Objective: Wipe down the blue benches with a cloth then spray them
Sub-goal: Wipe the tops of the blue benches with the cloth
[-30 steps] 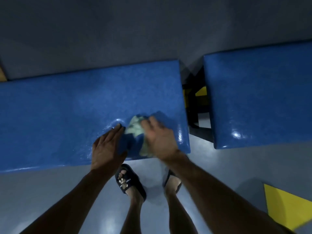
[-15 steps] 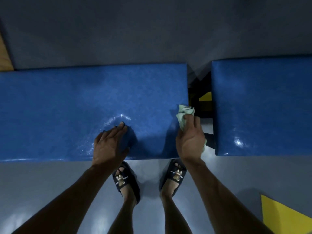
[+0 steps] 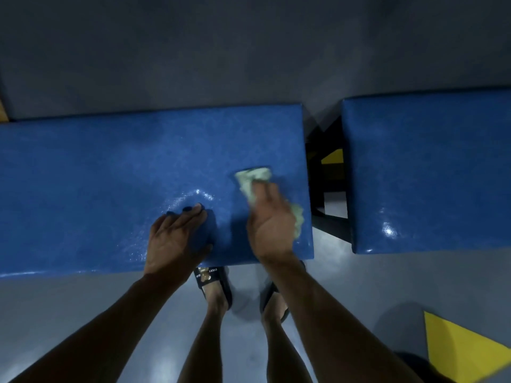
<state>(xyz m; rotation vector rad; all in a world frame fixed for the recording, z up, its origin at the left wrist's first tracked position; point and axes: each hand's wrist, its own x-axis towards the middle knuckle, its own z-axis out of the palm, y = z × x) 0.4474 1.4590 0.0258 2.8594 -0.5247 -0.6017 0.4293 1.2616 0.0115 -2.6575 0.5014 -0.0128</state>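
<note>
Two hands on the glossy blue bench [image 3: 110, 175]: right hand [image 3: 269, 225] presses a crumpled cloth [image 3: 253, 176], left hand [image 3: 174, 239] flat.

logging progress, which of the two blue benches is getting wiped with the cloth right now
The long left bench, not the right bench across the gap. The right hand presses the pale green cloth near its right end; the left hand rests on it too.

A crumpled pale green cloth [image 3: 253, 179] is lying on the right end of a glossy blue bench [image 3: 110, 175], pressed under the right hand [image 3: 269, 225]. A second blue bench [image 3: 428, 167] is standing just beside it, apart.
</note>
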